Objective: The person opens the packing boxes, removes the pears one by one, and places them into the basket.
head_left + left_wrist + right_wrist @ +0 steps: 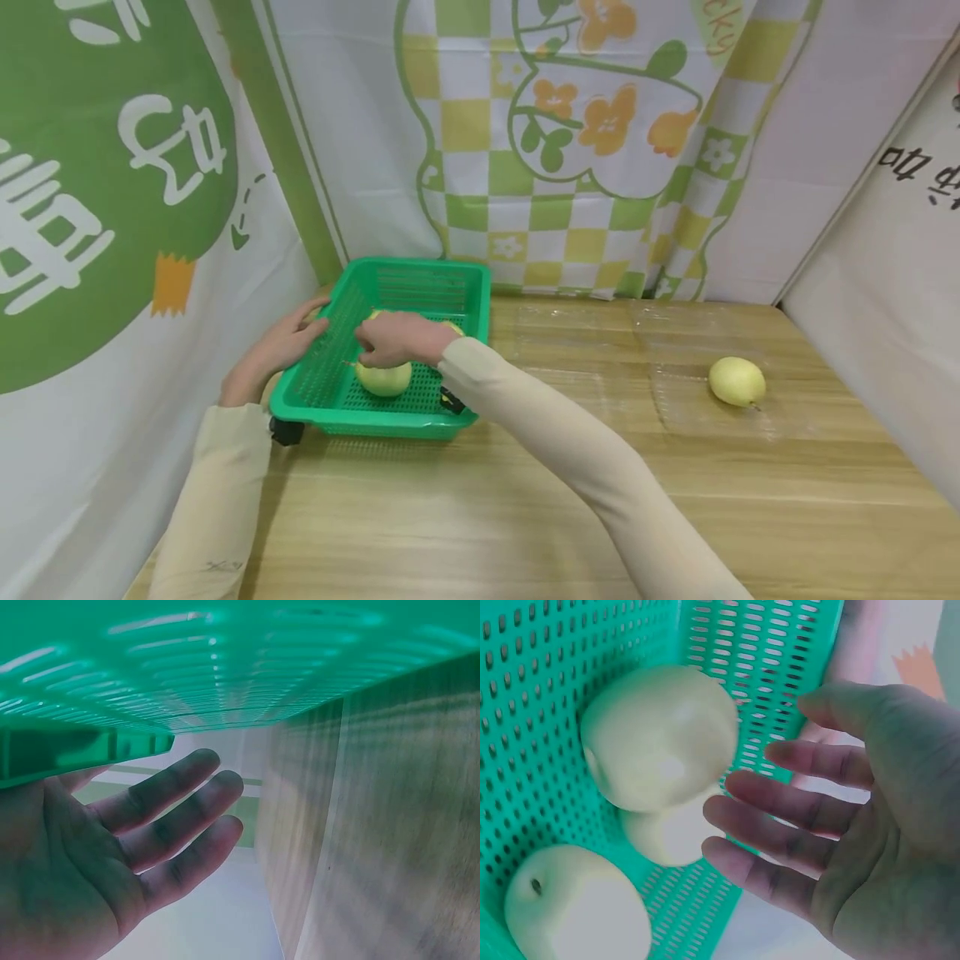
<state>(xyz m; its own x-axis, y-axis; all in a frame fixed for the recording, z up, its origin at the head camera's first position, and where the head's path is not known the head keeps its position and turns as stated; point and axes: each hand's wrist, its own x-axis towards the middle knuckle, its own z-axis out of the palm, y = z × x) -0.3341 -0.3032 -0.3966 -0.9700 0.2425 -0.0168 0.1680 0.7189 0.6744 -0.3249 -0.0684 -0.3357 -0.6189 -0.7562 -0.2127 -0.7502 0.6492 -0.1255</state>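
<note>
In the head view a green plastic basket (pixel 375 416) with slotted walls stands at the left of the wooden table. My left hand (pixel 283 340) rests at its left rim; the left wrist view shows the fingers (pixel 180 832) stretched loosely outside the wall. Over the basket's inside is my right hand (pixel 401 337), above a pale yellow pear (pixel 385 380). In the right wrist view that hand (pixel 840 817) has its fingers relaxed and apart, with nothing between them. Three pears lie in the basket there: a large one (pixel 660 739), one partly hidden behind it (pixel 671 834), and another at lower left (pixel 577 907).
Another yellow pear (pixel 737 382) sits at the right of the table (pixel 480 517), on thin clear plastic (pixel 675 400). A patterned curtain (pixel 555 217) hangs at the back. White printed cloth closes off both sides.
</note>
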